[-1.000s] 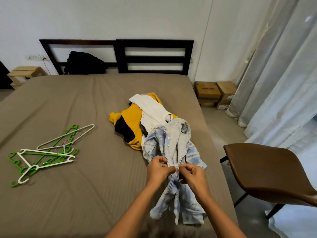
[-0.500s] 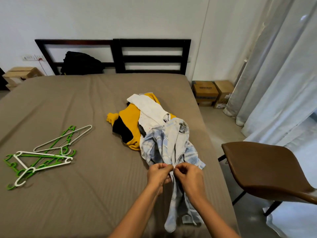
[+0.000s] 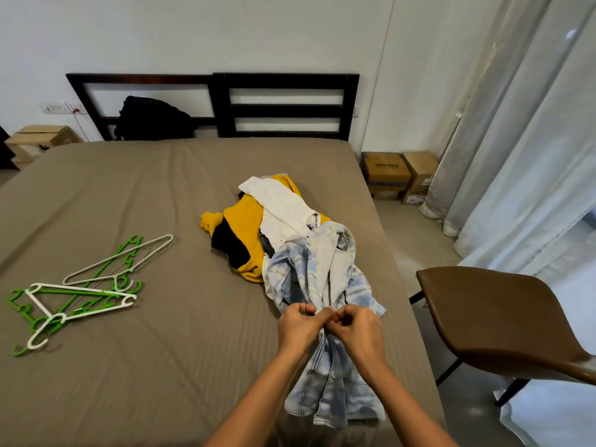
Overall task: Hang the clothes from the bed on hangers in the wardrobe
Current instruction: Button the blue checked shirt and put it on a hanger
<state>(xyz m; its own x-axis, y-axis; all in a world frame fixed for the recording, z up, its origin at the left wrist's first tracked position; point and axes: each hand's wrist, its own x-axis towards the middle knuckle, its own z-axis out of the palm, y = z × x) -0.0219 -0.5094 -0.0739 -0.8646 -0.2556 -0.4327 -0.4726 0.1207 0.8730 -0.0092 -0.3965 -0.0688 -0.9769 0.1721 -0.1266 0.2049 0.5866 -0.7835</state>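
Barely begun — both hands, left (image 3: 298,327) and right (image 3: 353,330), pinch the shirt (image 3: 317,279) placket; the pile (image 3: 258,227) and hangers (image 3: 80,291) lie on the bed (image 3: 161,382), nothing hung.

bed (image 3: 180,366) bare between hangers (image 3: 80,290) and clothes pile (image 3: 245,221) — free passage | chair (image 3: 503,317) close off right edge

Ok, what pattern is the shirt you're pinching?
Pale blue-and-white plaid, a washed-out check; the shirt shows best in the head view.
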